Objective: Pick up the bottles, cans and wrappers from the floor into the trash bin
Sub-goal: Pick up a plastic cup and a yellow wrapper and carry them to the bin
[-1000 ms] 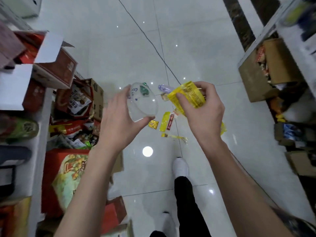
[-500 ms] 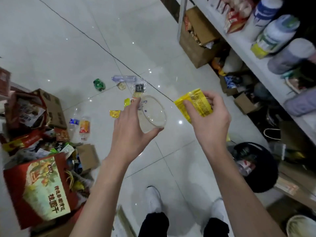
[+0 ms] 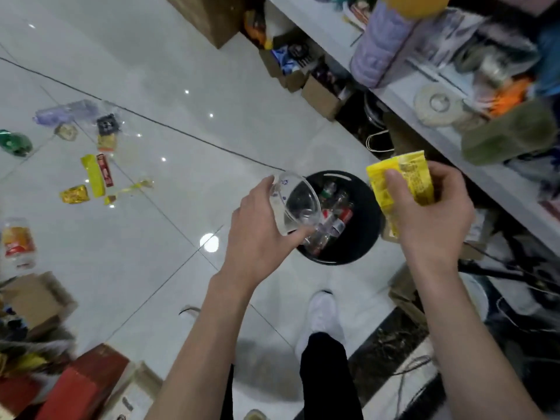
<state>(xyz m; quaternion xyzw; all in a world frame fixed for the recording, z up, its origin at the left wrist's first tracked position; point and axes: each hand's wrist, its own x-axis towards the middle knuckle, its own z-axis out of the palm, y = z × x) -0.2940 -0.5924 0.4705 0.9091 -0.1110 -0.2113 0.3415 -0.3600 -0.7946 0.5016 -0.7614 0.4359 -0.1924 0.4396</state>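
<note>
Two hands, one bin, two held items.

Left hand: fingers and thumb curled round one clear plastic cup. The cup was transparent and tilted, with small blue marks near its rim, and sat over the near-left edge of the bin. Right hand: clenched on one yellow wrapper, crinkled, with fine print on its face, held just right of the bin.

One black round trash bin stood on the white tile floor beside the shelving. Several bottles with red labels lay inside; the count could not be made out.

On the floor, well apart from the bin to the left:
- Two bottles: one clear purple-tinted bottle lying down, and one orange-labelled bottle.
- One green crushed can.
- At least six small wrappers, among them a gold packet, a yellow bar wrapper touching a red bar wrapper, and a black-labelled clear packet.

One white shoe showed near the bin.
</note>
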